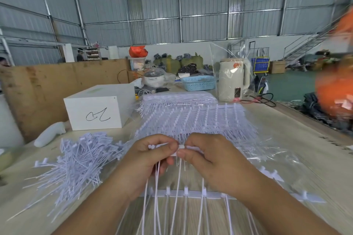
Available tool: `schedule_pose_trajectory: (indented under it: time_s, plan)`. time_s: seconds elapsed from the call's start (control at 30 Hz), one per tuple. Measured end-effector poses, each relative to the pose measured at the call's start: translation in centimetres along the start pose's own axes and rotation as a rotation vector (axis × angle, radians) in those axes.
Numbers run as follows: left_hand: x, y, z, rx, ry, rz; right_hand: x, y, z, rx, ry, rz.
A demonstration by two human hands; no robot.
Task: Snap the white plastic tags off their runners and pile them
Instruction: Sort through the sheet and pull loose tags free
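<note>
Both hands' fingers (172, 146) pinched on the raised tag runner (188, 148).

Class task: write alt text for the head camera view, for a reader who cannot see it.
Two hands, left hand and right hand, pinch a white runner of tags above a wooden table. A pile of loose tags lies at left, a stack of unsnapped runners behind.

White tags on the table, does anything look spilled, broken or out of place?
Nothing looks damaged. The loose pile of snapped white plastic tags lies scattered at the left, some strands straying toward the wooden table edge. Both hands, left and right, pinch the white plastic runner.
</note>
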State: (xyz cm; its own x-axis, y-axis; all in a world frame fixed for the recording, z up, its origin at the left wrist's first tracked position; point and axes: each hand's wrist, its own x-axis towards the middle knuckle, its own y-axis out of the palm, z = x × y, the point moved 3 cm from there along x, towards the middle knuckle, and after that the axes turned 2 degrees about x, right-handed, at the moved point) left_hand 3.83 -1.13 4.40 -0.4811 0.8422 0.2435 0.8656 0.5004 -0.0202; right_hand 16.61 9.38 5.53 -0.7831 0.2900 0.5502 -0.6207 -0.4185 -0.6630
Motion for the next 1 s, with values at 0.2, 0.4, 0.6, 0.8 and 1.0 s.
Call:
schedule_pose_trajectory:
  time_s: [0.2,0.4,0.6,0.8,1.0]
  plan:
    - [0.1,0.1,0.2,-0.013,-0.005,-0.069,0.1,0.1,0.3,-0.099,0.027,0.002]
    - [-0.1,0.7,0.3,-0.229,-0.083,-0.145,0.1,0.4,1.3,-0.280,-0.052,-0.101]
    - [0.4,1.1,2.0,-0.526,-0.363,-0.097,-0.1,0.2,2.8,-0.454,-0.301,-0.332]
    - [1.7,-2.7,3.1,-0.295,-0.340,-0.387,-0.4,-0.7,3.6,-0.329,-0.287,-0.349]
    - [0.5,0.0,0.7,-0.084,-0.080,-0.139,-0.1,0.0,1.8,-0.235,-0.096,-0.083]
